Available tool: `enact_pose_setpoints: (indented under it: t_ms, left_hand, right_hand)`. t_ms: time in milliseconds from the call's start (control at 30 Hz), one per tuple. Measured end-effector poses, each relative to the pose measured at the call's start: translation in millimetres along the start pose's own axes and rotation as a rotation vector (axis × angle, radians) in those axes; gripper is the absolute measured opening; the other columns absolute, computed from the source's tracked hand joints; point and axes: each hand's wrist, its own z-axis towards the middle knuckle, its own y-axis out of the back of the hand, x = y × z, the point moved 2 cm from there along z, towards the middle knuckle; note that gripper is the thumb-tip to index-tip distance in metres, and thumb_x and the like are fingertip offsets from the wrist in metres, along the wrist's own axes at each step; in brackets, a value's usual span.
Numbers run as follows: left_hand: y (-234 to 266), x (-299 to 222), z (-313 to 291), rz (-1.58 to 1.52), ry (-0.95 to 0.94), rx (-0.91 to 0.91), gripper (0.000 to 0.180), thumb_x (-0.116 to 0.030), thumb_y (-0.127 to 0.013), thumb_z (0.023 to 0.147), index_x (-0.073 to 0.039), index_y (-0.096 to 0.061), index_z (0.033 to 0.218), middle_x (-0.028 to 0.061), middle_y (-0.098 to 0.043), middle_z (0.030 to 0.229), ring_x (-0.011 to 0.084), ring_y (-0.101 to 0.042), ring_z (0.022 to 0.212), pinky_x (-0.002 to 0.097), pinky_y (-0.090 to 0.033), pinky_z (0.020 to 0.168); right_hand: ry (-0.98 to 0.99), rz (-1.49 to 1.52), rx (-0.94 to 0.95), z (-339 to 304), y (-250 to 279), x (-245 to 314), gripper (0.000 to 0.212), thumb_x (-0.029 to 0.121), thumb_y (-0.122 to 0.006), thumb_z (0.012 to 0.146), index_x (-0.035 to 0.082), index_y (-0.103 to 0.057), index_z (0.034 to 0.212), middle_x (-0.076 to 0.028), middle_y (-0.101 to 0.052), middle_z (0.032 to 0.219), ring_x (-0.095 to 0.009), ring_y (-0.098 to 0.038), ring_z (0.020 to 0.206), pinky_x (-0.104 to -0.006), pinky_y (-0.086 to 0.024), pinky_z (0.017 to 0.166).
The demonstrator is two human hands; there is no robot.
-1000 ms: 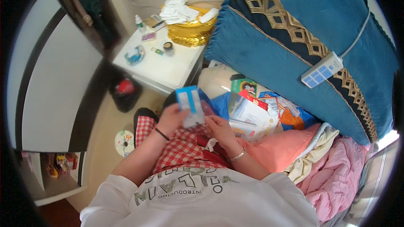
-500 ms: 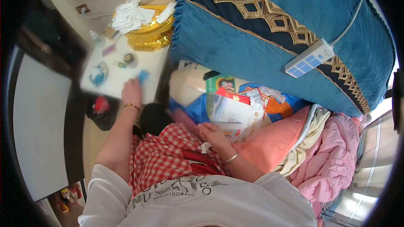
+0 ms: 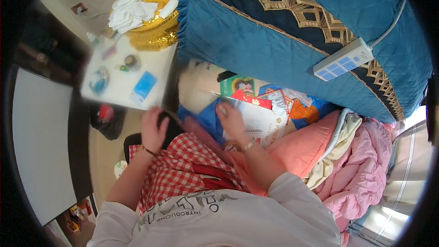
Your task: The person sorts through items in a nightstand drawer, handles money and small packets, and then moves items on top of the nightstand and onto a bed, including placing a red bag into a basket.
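Observation:
My left hand (image 3: pixel 154 130) hovers above my knee, close to the front edge of the white bedside table (image 3: pixel 123 100). Its thumb stands off from its fingers, and nothing shows between them. A blue and white packet (image 3: pixel 145 85) lies flat on the tabletop, apart from that hand. Over the opening under the raised blue quilted cover, my right hand (image 3: pixel 231 120) has its fingers curled together. Motion smears it, and what it may hold is hidden. Just beyond are a white printed paper (image 3: pixel 257 120), a red envelope (image 3: pixel 250 99) and a green picture booklet (image 3: pixel 237 86).
A white power strip (image 3: pixel 343 59) rests on the blue quilted cover (image 3: pixel 274 32). Pink bedding (image 3: pixel 356 164) and a coral cushion (image 3: pixel 297 148) are at right. On the table stand a small jar (image 3: pixel 132 61) and a gold bag (image 3: pixel 155 34) under white cloth. A black bag (image 3: pixel 109 121) sits below.
My left hand has left the tabletop and come back toward my knee; the blue packet lies there uncovered. My right hand has moved forward over the papers. The white tissue by it no longer shows.

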Motion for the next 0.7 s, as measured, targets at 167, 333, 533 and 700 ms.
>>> enact_pose_setpoints:
  t_ms: [167,333,533,700]
  left_hand:
    - [-19,-56,-38,0.053,-0.185,0.211,0.017,-0.016,-0.06,0.079,-0.007,-0.062,0.093,0.0092,-0.059,0.1,0.0274,-0.052,0.103,0.0413,-0.033,0.096]
    - [-15,-50,-31,-0.013,-0.159,0.21,0.013,-0.016,-0.06,0.079,-0.008,-0.062,0.089,0.007,-0.061,0.097,0.0254,-0.052,0.103,0.0411,-0.032,0.096]
    - [-14,-52,-30,-0.02,-0.195,0.234,0.014,-0.013,-0.06,0.079,-0.006,-0.062,0.092,0.0077,-0.061,0.1,0.0267,-0.053,0.102,0.0418,-0.033,0.094]
    - [-13,-43,-34,-0.086,-0.109,0.35,0.022,-0.011,-0.061,0.08,-0.005,-0.061,0.101,0.0095,-0.061,0.1,0.0233,-0.056,0.097,0.0369,-0.039,0.089]
  right_hand:
    - [0.212,-0.243,-0.325,93,-3,-17,0.03,0.016,-0.058,0.08,0.007,-0.057,0.108,-0.018,-0.05,0.12,-0.039,-0.058,0.089,-0.0421,-0.049,0.074]
    - [0.069,-0.532,-0.043,110,-2,-20,0.026,0.01,-0.052,0.08,0.006,-0.06,0.105,-0.015,-0.054,0.118,-0.036,-0.06,0.088,-0.0424,-0.049,0.073]
    - [-0.042,0.439,-0.309,69,19,-51,0.015,0.012,-0.055,0.085,0.003,-0.065,0.092,-0.01,-0.064,0.091,-0.019,-0.064,0.078,-0.0311,-0.048,0.058]
    - [-0.368,1.179,-0.096,3,32,-10,0.016,0.014,-0.058,0.087,0.0,-0.056,0.095,-0.004,-0.06,0.084,-0.014,-0.061,0.072,-0.0232,-0.039,0.048]
